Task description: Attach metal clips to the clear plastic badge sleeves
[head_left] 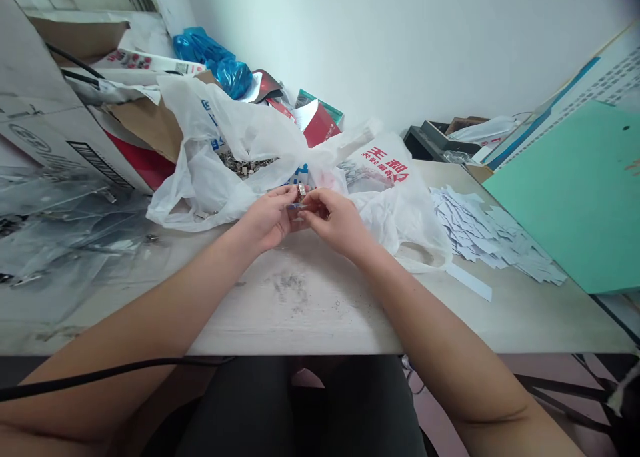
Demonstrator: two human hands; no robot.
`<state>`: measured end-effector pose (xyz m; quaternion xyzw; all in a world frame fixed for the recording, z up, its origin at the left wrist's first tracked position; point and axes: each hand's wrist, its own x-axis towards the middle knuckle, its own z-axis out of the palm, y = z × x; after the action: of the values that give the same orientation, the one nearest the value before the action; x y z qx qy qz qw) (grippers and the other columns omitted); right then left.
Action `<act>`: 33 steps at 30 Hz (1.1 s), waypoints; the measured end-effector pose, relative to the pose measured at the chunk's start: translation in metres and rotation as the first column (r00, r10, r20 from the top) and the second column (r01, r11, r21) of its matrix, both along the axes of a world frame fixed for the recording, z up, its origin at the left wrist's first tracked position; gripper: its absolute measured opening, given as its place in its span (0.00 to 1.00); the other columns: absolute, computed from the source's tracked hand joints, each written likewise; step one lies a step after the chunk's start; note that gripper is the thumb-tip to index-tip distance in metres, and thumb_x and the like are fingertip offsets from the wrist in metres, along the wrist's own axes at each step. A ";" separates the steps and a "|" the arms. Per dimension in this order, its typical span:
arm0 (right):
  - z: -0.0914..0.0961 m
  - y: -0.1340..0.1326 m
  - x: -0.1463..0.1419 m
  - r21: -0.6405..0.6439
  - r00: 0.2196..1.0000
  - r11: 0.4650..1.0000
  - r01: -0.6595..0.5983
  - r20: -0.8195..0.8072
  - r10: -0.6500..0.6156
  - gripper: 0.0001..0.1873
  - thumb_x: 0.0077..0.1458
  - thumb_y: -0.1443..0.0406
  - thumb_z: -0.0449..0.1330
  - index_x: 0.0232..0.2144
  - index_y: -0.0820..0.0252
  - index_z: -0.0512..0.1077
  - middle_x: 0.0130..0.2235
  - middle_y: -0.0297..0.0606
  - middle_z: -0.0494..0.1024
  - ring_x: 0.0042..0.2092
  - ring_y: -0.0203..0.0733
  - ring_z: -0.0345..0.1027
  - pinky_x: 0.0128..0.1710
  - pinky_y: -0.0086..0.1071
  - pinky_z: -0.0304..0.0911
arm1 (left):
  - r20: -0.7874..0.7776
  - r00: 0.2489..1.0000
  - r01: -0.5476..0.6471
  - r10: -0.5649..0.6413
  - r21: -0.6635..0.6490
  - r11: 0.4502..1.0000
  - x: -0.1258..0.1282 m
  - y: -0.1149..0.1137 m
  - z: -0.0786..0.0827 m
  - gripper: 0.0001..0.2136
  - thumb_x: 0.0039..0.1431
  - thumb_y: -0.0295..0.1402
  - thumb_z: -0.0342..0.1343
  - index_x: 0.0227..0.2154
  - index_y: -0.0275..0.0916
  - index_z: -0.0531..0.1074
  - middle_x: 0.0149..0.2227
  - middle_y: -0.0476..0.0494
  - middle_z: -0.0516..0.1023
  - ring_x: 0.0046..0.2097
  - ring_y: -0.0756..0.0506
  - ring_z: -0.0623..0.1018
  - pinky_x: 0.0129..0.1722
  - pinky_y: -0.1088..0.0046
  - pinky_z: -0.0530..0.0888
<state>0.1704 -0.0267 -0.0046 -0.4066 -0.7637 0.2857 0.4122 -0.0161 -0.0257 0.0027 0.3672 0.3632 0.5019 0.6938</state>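
Observation:
Both hands meet over the middle of the table, in front of the white plastic bags. My left hand (273, 217) is closed with a small shiny metal piece (301, 190) at its fingertips; its exact kind is too small to tell. Fingers bent in a pinch, my right hand (333, 220) touches a small clear plastic piece with a bluish edge (296, 206) lying between the hands. Just behind the left hand, an open white plastic bag (187, 193) contains many small metal parts (245, 166). Behind the right hand rests another white bag with red print (383, 163).
Clear plastic bags (75, 243) with metal parts lie at the left, by a cardboard box (55, 123). White paper slips (480, 233) are heaped at the right beside a green board (575, 197). A blue bag (233, 77) sits by the wall. A black cable (125, 369) crosses the left forearm.

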 end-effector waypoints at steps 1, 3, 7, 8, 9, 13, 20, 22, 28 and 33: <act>-0.001 0.001 -0.001 0.016 0.999 0.999 0.042 0.010 -0.042 0.05 0.62 0.64 0.68 0.41 0.51 0.77 0.43 0.38 0.83 0.40 0.45 0.73 0.50 0.45 0.71 | -0.002 1.000 0.015 -0.015 0.012 1.000 -0.002 0.001 -0.001 0.11 0.76 0.42 0.70 0.42 0.39 0.83 0.44 0.40 0.87 0.42 0.44 0.86 0.43 0.66 0.86; -0.002 0.003 -0.002 0.018 0.994 0.994 0.110 0.001 -0.110 0.07 0.60 0.63 0.69 0.39 0.52 0.75 0.43 0.38 0.81 0.41 0.46 0.72 0.49 0.44 0.70 | -0.010 0.997 0.075 -0.075 0.061 0.995 -0.007 0.002 0.000 0.15 0.74 0.46 0.72 0.45 0.38 0.85 0.48 0.35 0.89 0.49 0.40 0.89 0.50 0.61 0.87; -0.002 0.007 0.001 -0.090 0.979 0.979 0.182 -0.080 -0.189 0.18 0.55 0.57 0.75 0.38 0.51 0.70 0.38 0.32 0.74 0.39 0.44 0.69 0.43 0.41 0.67 | -0.062 0.978 0.208 -0.200 0.179 0.962 -0.015 0.001 0.000 0.15 0.65 0.35 0.80 0.51 0.38 0.87 0.56 0.33 0.90 0.60 0.35 0.88 0.66 0.53 0.84; -0.002 0.008 0.002 -0.124 0.976 0.977 0.172 -0.110 -0.186 0.20 0.53 0.57 0.77 0.39 0.50 0.70 0.37 0.30 0.72 0.39 0.43 0.68 0.42 0.40 0.66 | -0.073 0.976 0.216 -0.206 0.187 0.958 -0.016 0.002 0.000 0.16 0.64 0.32 0.80 0.52 0.38 0.87 0.56 0.33 0.90 0.61 0.35 0.88 0.67 0.52 0.84; -0.003 0.009 0.004 -0.147 0.974 0.977 0.152 -0.147 -0.173 0.22 0.52 0.56 0.78 0.40 0.50 0.70 0.36 0.29 0.70 0.38 0.42 0.67 0.41 0.40 0.65 | -0.083 0.976 0.214 -0.202 0.188 0.958 -0.016 0.002 -0.001 0.17 0.63 0.30 0.80 0.53 0.38 0.86 0.56 0.33 0.90 0.60 0.36 0.89 0.66 0.52 0.84; 0.001 0.015 0.014 -0.119 0.954 0.992 0.052 -0.287 -0.085 0.23 0.60 0.50 0.75 0.52 0.49 0.77 0.39 0.30 0.73 0.36 0.40 0.65 0.40 0.38 0.67 | -0.197 0.964 0.219 -0.181 0.193 0.957 -0.020 0.004 -0.004 0.16 0.67 0.33 0.78 0.55 0.39 0.86 0.52 0.34 0.91 0.49 0.39 0.90 0.57 0.55 0.87; 0.009 0.012 0.023 -0.076 0.995 0.997 0.027 -0.097 -0.034 0.20 0.64 0.44 0.74 0.38 0.52 0.84 0.37 0.37 0.82 0.37 0.43 0.70 0.42 0.42 0.68 | -0.420 0.876 0.344 -0.239 0.196 0.918 -0.022 0.002 -0.006 0.19 0.67 0.41 0.79 0.54 0.39 0.83 0.48 0.35 0.92 0.45 0.38 0.91 0.48 0.59 0.86; 0.007 0.013 0.021 -0.116 0.982 0.989 0.088 -0.156 -0.105 0.21 0.66 0.44 0.71 0.35 0.53 0.80 0.33 0.37 0.81 0.35 0.44 0.70 0.39 0.41 0.66 | -0.407 0.895 0.275 -0.184 0.178 0.945 -0.021 0.002 -0.008 0.19 0.66 0.40 0.80 0.52 0.39 0.83 0.46 0.35 0.92 0.43 0.39 0.91 0.48 0.59 0.86; 0.004 0.020 0.021 -0.265 0.957 0.962 0.061 -0.257 -0.131 0.24 0.65 0.43 0.72 0.36 0.53 0.73 0.34 0.36 0.81 0.33 0.41 0.69 0.34 0.38 0.65 | -0.330 0.944 0.079 0.005 0.241 0.967 -0.020 0.005 -0.008 0.16 0.63 0.41 0.82 0.44 0.38 0.85 0.41 0.38 0.90 0.38 0.43 0.86 0.50 0.57 0.85; 0.010 0.012 0.021 -0.227 0.987 0.974 0.017 -0.153 -0.053 0.19 0.62 0.50 0.75 0.47 0.53 0.81 0.42 0.39 0.86 0.43 0.46 0.79 0.44 0.40 0.71 | -0.468 0.884 0.151 0.023 0.330 0.932 -0.018 0.002 -0.005 0.14 0.66 0.41 0.78 0.46 0.39 0.86 0.41 0.40 0.90 0.37 0.43 0.87 0.48 0.59 0.84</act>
<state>0.1917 -0.0151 0.0051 -0.4401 -0.6841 0.3942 0.4278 -0.0345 -0.0240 -0.0022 0.6082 0.4085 0.4334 0.5247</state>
